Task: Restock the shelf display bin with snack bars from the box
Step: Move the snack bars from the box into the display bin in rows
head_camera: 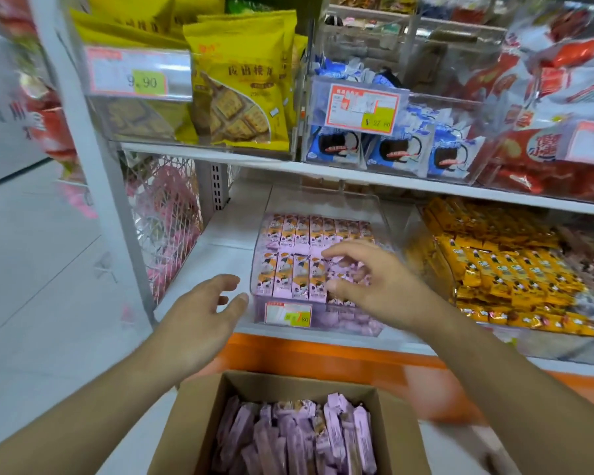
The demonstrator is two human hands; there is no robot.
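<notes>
Snack bars: light, crinkly, slippery — take several at mid-length

Bars sit in two places. Loose stock: purple-wrapped snack bars (290,437) packed on end and leaning in the open cardboard box (192,426) at the bottom of view. Placed stock: two neat rows face-up in the clear display bin (384,214) on the lower shelf (220,241), price tag (288,314) on the bin's front wall.

Right hand (374,282) hovers over the right side of the bin's near row, fingers loosely curled, fingertips at the wrappers. Can't tell whether it touches or pinches a bar; nothing plainly gripped. Left hand (203,310) is just left of the bin's front corner, fingers relaxed and spread, holding nothing, apart from the bin wall.

Handling, my read:
- Individually film-wrapped, so light and slick. Wrapper crinkles and slides; a pinch on the crimped end may slip or tear.
- Bar inside looks stiff enough to keep its shape, probably brittle if bent.
- Best grip: across the long sides at mid-length, thumb against fingers, a few bars stacked flat.
- In the box they are jammed together; pull one upward by its top end to loosen, then re-grip at the middle.
- Right part of the near row looks unsettled; new bars should go there, label up, aligned with their neighbours.

Yellow bars (501,265) fill the next bin; keep stock separate.
</notes>
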